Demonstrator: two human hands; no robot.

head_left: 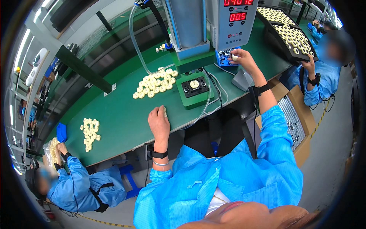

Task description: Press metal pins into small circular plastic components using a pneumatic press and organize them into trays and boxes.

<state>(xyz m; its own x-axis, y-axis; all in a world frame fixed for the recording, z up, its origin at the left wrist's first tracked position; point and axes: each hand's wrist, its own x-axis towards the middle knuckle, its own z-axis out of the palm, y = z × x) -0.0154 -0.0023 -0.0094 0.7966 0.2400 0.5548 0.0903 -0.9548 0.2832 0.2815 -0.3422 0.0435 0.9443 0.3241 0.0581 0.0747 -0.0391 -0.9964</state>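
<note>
My left hand [158,121] rests on the green tabletop near its front edge, fingers curled downward. Something cream shows beside its thumb; whether it is a loose part or a finger cover I cannot tell. My right hand [244,60] reaches over a blue tray [223,61] of small metallic parts, fingers pinched together, with a pale spot at the fingertips. What it pinches is too small to name. Between my hands stands a green bench press [190,59], and a cream round toothed part [194,84] sits in the black fixture [199,90] on its base.
Cream round parts [154,84] lie left of the press; another group [90,131] lies farther left. A control box [233,23] with red digits stands beside the press. Cables and a clear hose cross the base. Co-workers sit at both sides, one touching a black tray [284,34].
</note>
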